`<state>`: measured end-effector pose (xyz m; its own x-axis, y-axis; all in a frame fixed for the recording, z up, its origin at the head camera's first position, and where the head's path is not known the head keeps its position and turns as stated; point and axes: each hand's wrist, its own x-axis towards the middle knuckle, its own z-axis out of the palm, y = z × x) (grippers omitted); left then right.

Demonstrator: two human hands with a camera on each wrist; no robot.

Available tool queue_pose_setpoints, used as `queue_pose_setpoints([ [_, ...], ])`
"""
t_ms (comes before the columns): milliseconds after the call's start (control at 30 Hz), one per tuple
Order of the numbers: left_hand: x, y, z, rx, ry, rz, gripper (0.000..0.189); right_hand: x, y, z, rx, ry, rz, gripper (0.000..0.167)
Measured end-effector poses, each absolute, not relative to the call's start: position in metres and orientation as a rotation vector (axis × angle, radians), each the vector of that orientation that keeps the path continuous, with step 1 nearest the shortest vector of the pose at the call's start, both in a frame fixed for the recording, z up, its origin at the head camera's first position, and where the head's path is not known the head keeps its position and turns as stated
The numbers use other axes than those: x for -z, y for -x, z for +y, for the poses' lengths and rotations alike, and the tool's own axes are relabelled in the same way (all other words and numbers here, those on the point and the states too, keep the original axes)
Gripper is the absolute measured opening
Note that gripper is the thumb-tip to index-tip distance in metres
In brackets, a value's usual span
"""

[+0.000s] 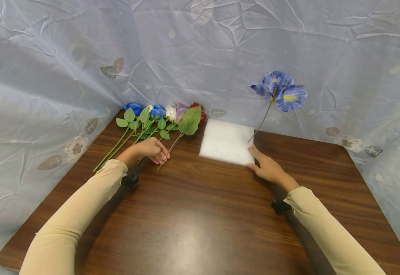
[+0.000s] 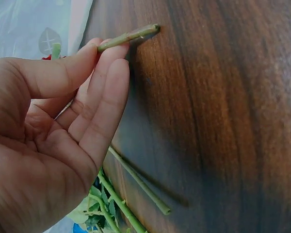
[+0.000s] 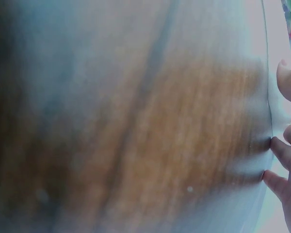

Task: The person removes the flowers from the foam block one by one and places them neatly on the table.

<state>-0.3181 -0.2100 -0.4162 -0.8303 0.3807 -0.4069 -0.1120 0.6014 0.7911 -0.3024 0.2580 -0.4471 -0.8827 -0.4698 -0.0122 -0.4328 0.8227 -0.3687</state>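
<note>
My left hand pinches the stem of a flower near its cut end, between thumb and fingers. That stem carries a large green leaf, with a red bloom partly hidden behind it. At the right edge of a white foam block, my right hand rests its fairly straight fingers and thumb against the side. A blue-violet iris stands tilted to the right, its stem set into the block's right part. In the right wrist view, fingertips touch the block's edge.
Several artificial roses, including a blue rose, a white rose and a lilac rose, lie at the back left of the brown wooden table. A patterned grey-blue cloth hangs behind the table.
</note>
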Motion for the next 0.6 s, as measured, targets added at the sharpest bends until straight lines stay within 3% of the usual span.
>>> queue_pose_setpoints([
  [600, 0.41, 0.318, -0.221, -1.19, -0.015, 2.369, 0.024, 0.447, 0.302, 0.257, 0.537, 0.706, 2.909, 0.073],
])
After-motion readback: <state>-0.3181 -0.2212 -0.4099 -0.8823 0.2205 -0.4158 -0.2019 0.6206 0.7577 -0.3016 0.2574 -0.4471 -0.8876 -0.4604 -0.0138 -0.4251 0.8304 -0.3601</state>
